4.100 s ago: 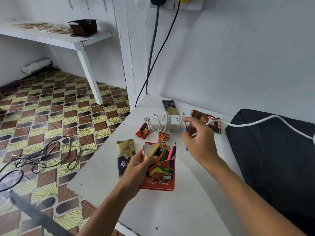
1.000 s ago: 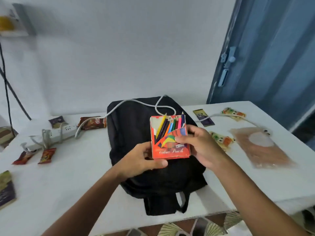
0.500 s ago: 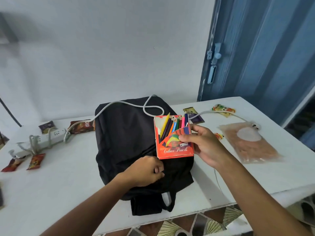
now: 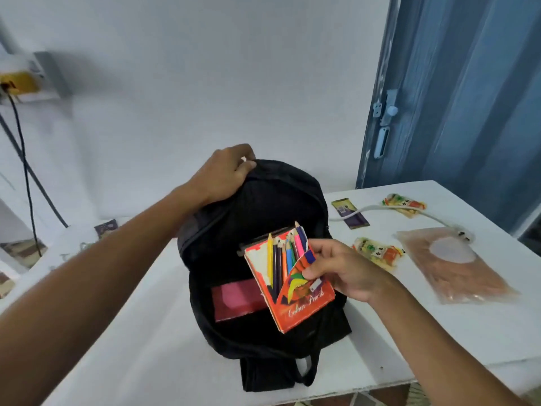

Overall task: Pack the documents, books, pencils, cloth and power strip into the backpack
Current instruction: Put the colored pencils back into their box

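A black backpack (image 4: 257, 218) lies on the white table (image 4: 140, 332) with its front flap lifted. My left hand (image 4: 225, 171) grips the flap's top edge and holds it up. My right hand (image 4: 342, 268) pinches an orange box of colour pencils (image 4: 295, 288) just above the open compartment, the pencil tips pointing up. Inside the bag a pink and dark red book (image 4: 237, 297) shows. A white power cord (image 4: 392, 209) runs across the table right of the bag; the strip itself is hidden by my left arm.
Snack packets (image 4: 374, 250) and a clear bag of brownish grains (image 4: 450, 265) lie right of the backpack. A purple wrapper (image 4: 351, 215) sits under the cord. A blue door (image 4: 456, 98) stands at back right. Black cables (image 4: 26, 171) hang from a wall socket at left.
My left hand went from the bag's lower front to its top and lifted the flap open. My right hand lowered the pencil box over the opening.
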Demonstrator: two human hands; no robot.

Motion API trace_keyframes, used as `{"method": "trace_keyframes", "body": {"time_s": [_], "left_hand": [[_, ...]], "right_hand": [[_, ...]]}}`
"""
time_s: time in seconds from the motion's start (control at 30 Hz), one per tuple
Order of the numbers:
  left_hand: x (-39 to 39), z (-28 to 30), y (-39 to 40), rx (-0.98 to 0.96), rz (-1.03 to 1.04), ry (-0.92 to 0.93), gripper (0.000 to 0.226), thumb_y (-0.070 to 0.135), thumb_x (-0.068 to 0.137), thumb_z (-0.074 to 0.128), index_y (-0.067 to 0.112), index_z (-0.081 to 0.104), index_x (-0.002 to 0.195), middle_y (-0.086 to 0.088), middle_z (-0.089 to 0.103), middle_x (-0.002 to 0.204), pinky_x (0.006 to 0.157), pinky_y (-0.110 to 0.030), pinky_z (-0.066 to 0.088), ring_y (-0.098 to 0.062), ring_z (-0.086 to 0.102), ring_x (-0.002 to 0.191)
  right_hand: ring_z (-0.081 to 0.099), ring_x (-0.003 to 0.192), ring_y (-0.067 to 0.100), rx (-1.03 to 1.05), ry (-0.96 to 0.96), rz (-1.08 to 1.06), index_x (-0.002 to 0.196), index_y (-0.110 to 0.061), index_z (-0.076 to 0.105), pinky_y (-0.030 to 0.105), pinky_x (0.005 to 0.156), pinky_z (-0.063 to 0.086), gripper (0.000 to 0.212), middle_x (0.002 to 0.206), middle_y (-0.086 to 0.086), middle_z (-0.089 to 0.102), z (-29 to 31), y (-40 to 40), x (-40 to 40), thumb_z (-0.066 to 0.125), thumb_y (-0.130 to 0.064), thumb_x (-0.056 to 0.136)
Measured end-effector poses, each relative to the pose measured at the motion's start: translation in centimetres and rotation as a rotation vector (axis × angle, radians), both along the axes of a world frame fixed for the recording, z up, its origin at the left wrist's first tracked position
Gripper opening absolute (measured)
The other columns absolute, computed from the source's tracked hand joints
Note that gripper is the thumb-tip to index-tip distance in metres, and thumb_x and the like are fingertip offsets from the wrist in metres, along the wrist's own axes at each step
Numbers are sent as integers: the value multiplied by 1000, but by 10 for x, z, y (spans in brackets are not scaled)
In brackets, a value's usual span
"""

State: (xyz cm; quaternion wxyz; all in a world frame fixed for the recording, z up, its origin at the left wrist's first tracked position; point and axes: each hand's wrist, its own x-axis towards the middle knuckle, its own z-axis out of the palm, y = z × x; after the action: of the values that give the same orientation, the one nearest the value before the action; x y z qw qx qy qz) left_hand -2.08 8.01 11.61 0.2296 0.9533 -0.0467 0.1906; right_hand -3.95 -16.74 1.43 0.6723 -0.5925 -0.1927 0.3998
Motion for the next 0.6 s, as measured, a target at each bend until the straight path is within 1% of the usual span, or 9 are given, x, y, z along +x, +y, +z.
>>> {"method": "trace_keyframes", "body": {"time_s": [0.07, 0.17, 0.23, 0.3, 0.43, 0.5, 0.6], "left_hand": [[7, 22, -4, 130, -22, -76, 12, 23, 97, 47, 18, 57, 96, -3, 63, 83, 70, -30, 41, -23, 55, 78], [12, 42, -10, 258, -40, -171, 14, 23, 98, 45, 16, 56, 101, -2, 57, 74, 69, -35, 44, -27, 53, 74], [14, 49, -11, 299, -63, -221, 14, 23, 97, 44, 15, 55, 102, 0, 54, 71, 67, -36, 44, -29, 53, 71], [14, 53, -10, 313, -77, -254, 14, 22, 97, 44, 14, 55, 102, 0, 54, 70, 66, -36, 44, -29, 53, 70], [13, 59, -9, 323, -95, -290, 14, 20, 96, 45, 12, 56, 101, 1, 53, 68, 64, -37, 44, -28, 51, 68], [13, 61, -9, 335, -107, -299, 14, 20, 96, 45, 11, 56, 100, 1, 54, 68, 65, -39, 46, -29, 52, 67], [14, 62, -9, 330, -111, -298, 14, 20, 96, 45, 12, 56, 100, 6, 50, 65, 66, -39, 46, -28, 51, 68]], "right_hand": [[68, 95, 29, -68, -32, -52, 112, -4, 61, 37, 83, 56, 44, 106, 20, 69, -4, 8, -2, 69, -1, 69], [69, 97, 30, -143, -56, -174, 110, -7, 61, 42, 87, 55, 35, 106, 19, 70, -9, 22, 0, 68, 4, 78], [70, 94, 28, -173, -52, -209, 109, -11, 61, 39, 84, 57, 32, 103, 15, 72, -11, 34, 6, 69, 1, 80], [71, 94, 25, -198, -58, -211, 111, -13, 61, 39, 85, 57, 33, 103, 12, 72, -11, 46, 15, 68, -1, 81], [69, 91, 29, -219, -51, -285, 110, -4, 62, 41, 87, 54, 29, 104, 18, 70, -10, 75, 43, 59, 3, 82], [68, 85, 29, -240, -35, -308, 105, -4, 62, 40, 83, 54, 26, 100, 19, 70, -11, 88, 57, 55, 5, 82], [66, 72, 25, -278, 19, -342, 94, -7, 62, 33, 67, 54, 18, 88, 15, 68, -11, 100, 69, 54, 4, 82]]}}
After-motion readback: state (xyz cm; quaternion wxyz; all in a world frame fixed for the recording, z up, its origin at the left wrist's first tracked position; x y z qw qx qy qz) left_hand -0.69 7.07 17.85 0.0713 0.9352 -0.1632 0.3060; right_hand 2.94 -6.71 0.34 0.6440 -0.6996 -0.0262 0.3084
